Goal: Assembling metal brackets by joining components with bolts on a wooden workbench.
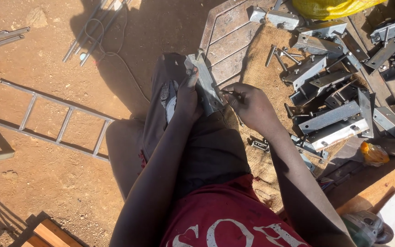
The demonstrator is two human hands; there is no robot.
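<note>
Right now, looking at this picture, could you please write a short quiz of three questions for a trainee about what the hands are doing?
1. True or false: the left hand holds a grey metal bracket against the person's knee.
2. What does the right hand pinch between its fingers?
A. a thin bolt or pin
B. a paint brush
C. a yellow bag
3. Fill in: the pile of metal brackets lies on a ____ cloth.

Key
1. True.
2. A: a thin bolt, pointed toward the bracket.
3. Burlap: coarse brown sacking covers the work surface on the person's right side.
</note>
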